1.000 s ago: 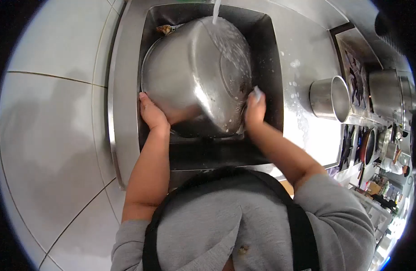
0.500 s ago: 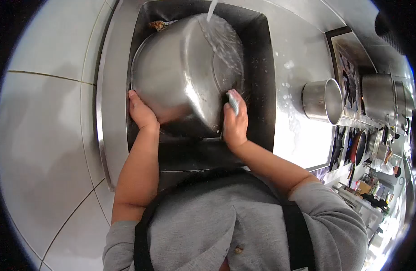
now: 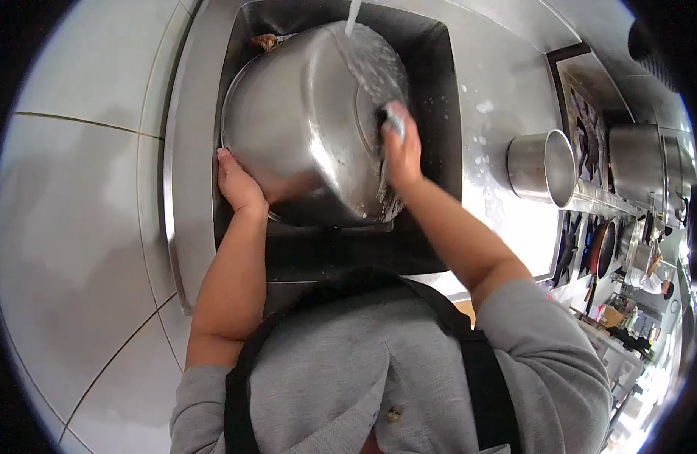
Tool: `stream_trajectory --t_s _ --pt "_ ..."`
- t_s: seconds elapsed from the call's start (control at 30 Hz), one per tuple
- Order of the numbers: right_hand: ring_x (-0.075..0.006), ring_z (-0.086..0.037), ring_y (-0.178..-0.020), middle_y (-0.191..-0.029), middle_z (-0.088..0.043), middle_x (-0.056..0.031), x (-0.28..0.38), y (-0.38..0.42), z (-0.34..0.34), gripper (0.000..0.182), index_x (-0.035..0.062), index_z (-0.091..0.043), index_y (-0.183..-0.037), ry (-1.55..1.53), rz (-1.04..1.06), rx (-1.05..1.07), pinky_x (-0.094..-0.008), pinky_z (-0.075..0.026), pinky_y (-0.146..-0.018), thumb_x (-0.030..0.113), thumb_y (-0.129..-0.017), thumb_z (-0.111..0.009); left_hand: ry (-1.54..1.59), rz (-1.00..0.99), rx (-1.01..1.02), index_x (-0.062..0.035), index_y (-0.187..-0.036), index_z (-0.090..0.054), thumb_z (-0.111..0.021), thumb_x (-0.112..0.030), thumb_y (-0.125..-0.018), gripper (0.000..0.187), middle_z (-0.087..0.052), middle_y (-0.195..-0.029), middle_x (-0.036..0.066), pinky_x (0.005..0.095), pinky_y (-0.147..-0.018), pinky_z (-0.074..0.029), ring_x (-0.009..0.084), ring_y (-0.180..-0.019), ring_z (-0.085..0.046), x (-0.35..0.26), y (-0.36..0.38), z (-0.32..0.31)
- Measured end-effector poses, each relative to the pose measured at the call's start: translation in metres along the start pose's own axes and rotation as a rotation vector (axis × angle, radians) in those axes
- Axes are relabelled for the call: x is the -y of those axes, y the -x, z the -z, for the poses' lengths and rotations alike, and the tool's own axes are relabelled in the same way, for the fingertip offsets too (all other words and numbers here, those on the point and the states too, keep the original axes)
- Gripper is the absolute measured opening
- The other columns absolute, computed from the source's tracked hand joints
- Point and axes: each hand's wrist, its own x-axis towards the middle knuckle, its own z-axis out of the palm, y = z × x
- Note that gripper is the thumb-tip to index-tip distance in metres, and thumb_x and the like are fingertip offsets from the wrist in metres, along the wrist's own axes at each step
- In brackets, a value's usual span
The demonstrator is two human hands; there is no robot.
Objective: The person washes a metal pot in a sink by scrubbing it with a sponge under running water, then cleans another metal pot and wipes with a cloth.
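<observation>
A large steel stockpot (image 3: 284,113) lies tilted on its side in the sink (image 3: 433,98), its base turned to the right. My left hand (image 3: 241,184) grips the pot near its rim at the lower left; some of its fingers are hidden behind the metal. Closed round a greyish scouring pad (image 3: 395,121), my right hand (image 3: 403,151) presses against the pot's base. A stream of water (image 3: 353,17) falls from above and spreads over the pot's upper side and base.
A smaller steel pot (image 3: 541,168) stands on the wet counter (image 3: 488,181) to the right. Beyond it are stove burners, a big pot (image 3: 634,164) and a frying pan (image 3: 603,248). A person in white (image 3: 651,281) is in the far background. A brownish object (image 3: 264,41) lies at the sink's back left.
My right hand has moved up the pot's base with the pad, towards the falling water. Water now runs off the base's lower edge. My left hand keeps its hold.
</observation>
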Motion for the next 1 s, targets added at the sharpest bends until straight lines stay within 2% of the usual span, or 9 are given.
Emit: stream_trajectory --t_s 0.17,0.3,0.33,0.4,0.43,0.53,0.67,0.87,1.0 --pt "-0.0370 -0.054 -0.112 -0.121 -0.054 -0.0233 0.008 -0.051 0.002 0.038 0.0034 -0.052 -0.123 0.088 -0.544 0.017 -0.0390 -0.041 -0.096 0.018 -0.089 -0.055 -0.010 0.023 -0.016 0.0064 -0.125 -0.050 -0.037 -0.039 -0.100 0.054 -0.054 -0.126 0.016 0.0335 -0.098 -0.040 0.0248 -0.113 -0.052 -0.012 0.010 -0.005" --pt "-0.0387 -0.044 -0.126 -0.134 -0.046 -0.0238 0.080 0.043 0.008 0.046 0.0023 -0.047 -0.128 0.062 0.035 0.164 -0.0431 -0.034 -0.106 0.013 -0.085 -0.057 0.021 0.039 0.024 0.0058 -0.124 -0.051 -0.037 -0.039 -0.101 0.053 -0.055 -0.125 0.015 0.0336 -0.097 -0.040 0.0245 -0.112 -0.053 -0.009 0.008 -0.003" --pt "-0.0372 -0.043 -0.128 -0.136 -0.044 -0.0233 0.088 0.042 0.012 0.045 0.0025 -0.048 -0.128 0.026 -0.004 0.197 -0.0417 -0.034 -0.106 0.013 -0.085 -0.057 -0.008 0.026 0.001 0.0055 -0.125 -0.051 -0.037 -0.039 -0.101 0.053 -0.055 -0.126 0.015 0.0338 -0.097 -0.040 0.0246 -0.112 -0.053 -0.007 0.006 -0.002" --pt "-0.0374 -0.045 -0.126 -0.133 -0.048 -0.0234 0.040 0.022 0.001 0.042 0.0016 -0.050 -0.125 -0.037 0.181 0.126 -0.0410 -0.035 -0.105 0.012 -0.085 -0.057 -0.046 0.003 -0.016 0.0052 -0.125 -0.051 -0.037 -0.039 -0.101 0.052 -0.054 -0.126 0.015 0.0339 -0.097 -0.040 0.0248 -0.112 -0.053 -0.005 0.004 -0.003" --pt "-0.0375 -0.050 -0.120 -0.127 -0.053 -0.0231 0.033 -0.001 -0.004 0.042 0.0014 -0.051 -0.125 -0.106 -0.072 0.058 -0.0398 -0.038 -0.102 0.014 -0.085 -0.057 -0.031 0.007 -0.021 0.0050 -0.126 -0.050 -0.037 -0.039 -0.101 0.053 -0.054 -0.127 0.015 0.0340 -0.097 -0.040 0.0250 -0.113 -0.052 -0.005 0.004 -0.003" --pt "-0.0394 -0.056 -0.108 -0.117 -0.058 -0.0231 -0.028 -0.061 -0.002 0.039 0.0033 -0.055 -0.121 0.124 -0.255 -0.089 -0.0400 -0.043 -0.094 0.026 -0.089 -0.055 -0.073 0.003 -0.012 0.0051 -0.127 -0.049 -0.036 -0.039 -0.101 0.053 -0.053 -0.128 0.015 0.0342 -0.098 -0.039 0.0254 -0.114 -0.052 -0.005 0.006 -0.001" --pt "-0.0414 -0.058 -0.105 -0.115 -0.058 -0.0246 -0.010 -0.006 0.007 0.038 0.0032 -0.054 -0.121 0.169 -0.611 -0.089 -0.0418 -0.044 -0.093 0.025 -0.089 -0.053 -0.077 -0.060 0.027 0.0060 -0.127 -0.049 -0.034 -0.039 -0.101 0.054 -0.052 -0.129 0.016 0.0342 -0.099 -0.038 0.0257 -0.115 -0.051 0.007 -0.006 0.005" --pt "-0.0347 -0.046 -0.125 -0.129 -0.052 -0.0215 0.095 0.060 0.008 0.040 0.0080 -0.056 -0.122 0.006 -0.076 0.026 -0.0404 -0.036 -0.104 0.011 -0.082 -0.059 -0.002 -0.029 0.041 0.0060 -0.125 -0.050 -0.033 -0.039 -0.101 0.054 -0.053 -0.127 0.016 0.0345 -0.100 -0.038 0.0261 -0.114 -0.051 0.001 0.000 0.001" --pt "-0.0312 -0.056 -0.111 -0.117 -0.060 -0.0195 -0.005 -0.003 -0.003 0.034 0.0038 -0.058 -0.116 -0.151 -0.115 -0.119 -0.0354 -0.042 -0.096 0.013 -0.083 -0.059 0.026 0.013 0.084 0.0063 -0.124 -0.050 -0.034 -0.039 -0.101 0.054 -0.053 -0.127 0.016 0.0349 -0.099 -0.038 0.0262 -0.114 -0.051 -0.003 0.007 -0.001"
